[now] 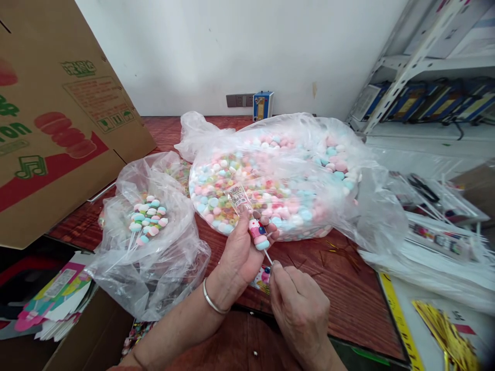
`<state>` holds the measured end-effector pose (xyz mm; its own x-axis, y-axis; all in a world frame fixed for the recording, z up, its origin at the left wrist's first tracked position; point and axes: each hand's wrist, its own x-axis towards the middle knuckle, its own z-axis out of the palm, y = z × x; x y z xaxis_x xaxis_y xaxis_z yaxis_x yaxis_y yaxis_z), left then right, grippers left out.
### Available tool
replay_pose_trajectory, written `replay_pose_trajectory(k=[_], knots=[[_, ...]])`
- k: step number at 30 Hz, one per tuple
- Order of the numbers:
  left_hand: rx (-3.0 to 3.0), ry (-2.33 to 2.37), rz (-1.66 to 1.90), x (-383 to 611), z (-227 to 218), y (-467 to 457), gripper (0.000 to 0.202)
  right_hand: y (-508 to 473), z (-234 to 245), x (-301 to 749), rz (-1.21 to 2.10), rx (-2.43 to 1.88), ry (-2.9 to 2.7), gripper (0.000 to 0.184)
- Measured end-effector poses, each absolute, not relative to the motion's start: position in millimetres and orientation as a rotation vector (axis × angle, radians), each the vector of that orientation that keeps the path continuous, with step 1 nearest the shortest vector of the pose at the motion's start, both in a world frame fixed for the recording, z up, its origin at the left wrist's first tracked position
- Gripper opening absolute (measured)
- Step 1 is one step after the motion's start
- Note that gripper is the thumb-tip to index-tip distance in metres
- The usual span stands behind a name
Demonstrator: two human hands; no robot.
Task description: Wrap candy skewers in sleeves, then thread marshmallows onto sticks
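Left hand [242, 252] closed round the sleeved candy stick [258, 234], held over the bench [340, 293], just near of the big bag [278, 175]. Right hand [301, 309] fingers pinch its bare end. Best, I judge: firm left grip, with the pinch close under the candy.

Open passage is the bare strip of red-brown table [340, 288] at lower centre-right, beside the left hand [242, 252] and right hand [299, 309] pinching a wrapped candy stick [258, 234]. The big candy bag [286, 175] blocks the centre above. The smaller bag [150, 257] and cardboard box [58, 134] close the left, and stacked clear wrappers [436, 237] crowd the right edge.
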<state>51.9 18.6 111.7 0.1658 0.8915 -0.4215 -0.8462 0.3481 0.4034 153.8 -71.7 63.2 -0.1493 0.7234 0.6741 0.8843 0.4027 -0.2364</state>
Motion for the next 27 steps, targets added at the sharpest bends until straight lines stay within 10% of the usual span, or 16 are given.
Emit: replay_pose_trajectory(k=[8,20,27], knots=[[0.294,0.603,1.147,70.5,93.3,-8.9,0.037,-54.7,69.6,149.5,0.518,-1.456,-1.413,0.022],[0.038,0.435,1.229,44.0,114.4,25.0,0.015,-77.6,68.6,154.1,0.395,-1.425,-1.53,0.017],[-0.103,0.416,1.149,37.7,110.1,29.2,0.025,-77.8,74.9,158.1,1.065,-1.399,-1.271,0.038]])
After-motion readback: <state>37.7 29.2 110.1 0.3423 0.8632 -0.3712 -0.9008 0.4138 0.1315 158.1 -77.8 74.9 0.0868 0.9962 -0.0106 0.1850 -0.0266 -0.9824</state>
